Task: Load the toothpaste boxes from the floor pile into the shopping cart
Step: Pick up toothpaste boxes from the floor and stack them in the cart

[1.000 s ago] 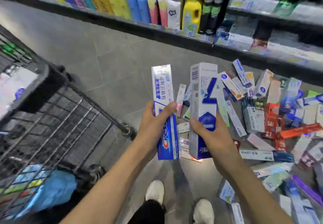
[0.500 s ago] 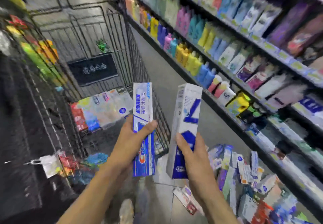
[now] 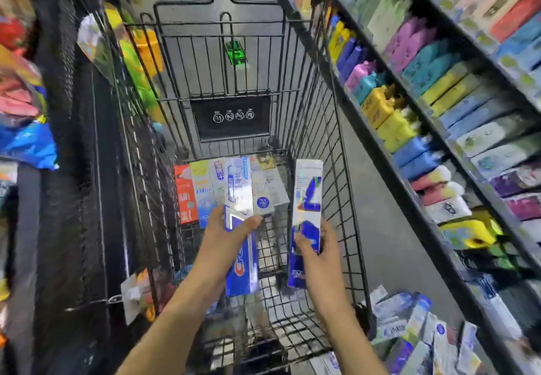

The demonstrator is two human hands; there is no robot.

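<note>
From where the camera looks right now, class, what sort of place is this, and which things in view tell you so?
Most likely a supermarket toiletries aisle: a wire shopping cart, long shelves packed with coloured bottles, and toothpaste boxes piled on the floor.

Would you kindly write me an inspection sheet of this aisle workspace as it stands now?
Surface: grey tiled floor, bare between cart and shelving.
Job's things: shopping cart holds a row of boxes at its far end; floor pile at lower right.
Clutter: tag hanging on the cart's left side.
Grippers: left hand grips blue toothpaste box; right hand grips white-and-blue box, both over the basket.
Cables: nothing seen.
Surroundings: stocked shelves on the right, blurred packets on the left.
</note>
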